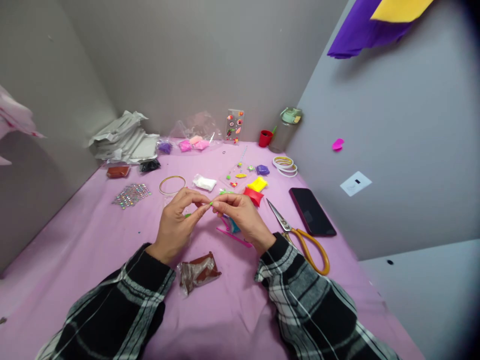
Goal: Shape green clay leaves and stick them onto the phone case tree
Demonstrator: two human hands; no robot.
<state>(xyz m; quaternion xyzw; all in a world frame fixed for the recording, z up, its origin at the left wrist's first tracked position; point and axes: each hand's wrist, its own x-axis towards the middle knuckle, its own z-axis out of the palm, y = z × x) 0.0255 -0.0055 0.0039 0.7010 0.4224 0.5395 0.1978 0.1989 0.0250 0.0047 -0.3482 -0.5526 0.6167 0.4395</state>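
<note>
Between my fingertips, over the middle of the table, is a tiny piece of bright green clay (211,203). My left hand (179,220) pinches it from the left with thumb and forefinger. From the right, my right hand (243,214) pinches the same piece. Under my right hand lies a pink tool (236,238) beside something blue, partly hidden. A red packet (254,196) and a yellow packet (257,184) lie just past my right hand. Beyond my left hand are a white packet (204,182) and a thin gold bangle (172,184). A brown clay packet (200,272) lies between my forearms.
Orange-handled scissors (309,250) and a black phone (312,212) lie at the right. White bangles (285,165), a bottle (284,131) and a red cup (265,138) stand behind. Rhinestones (131,195) and stacked grey packets (125,137) are at the left.
</note>
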